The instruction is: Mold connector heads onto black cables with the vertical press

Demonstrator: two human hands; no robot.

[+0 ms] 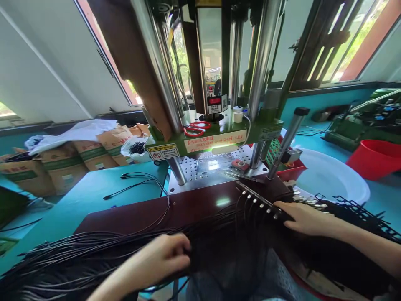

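Observation:
My right hand [305,216] is closed at the near right end of a narrow metal fixture bar [260,197]. A row of silver cable connectors [254,200] sits along that bar, and their black leads hang toward me. Over a thick spread of black cables [94,251] is my left hand [172,253], its fingers curled; whatever they may hold is hidden. A second slim metal bar [244,176] lies at the front of the press's perforated metal plate [191,177].
The green press [219,138] stands ahead on steel columns, with red-handled scissors [197,128] on its ledge. Loose cables [138,179] lie on the teal table [84,196] at left, before several cardboard boxes [65,167]. At right are a white basin [332,175] and a red bucket [376,163].

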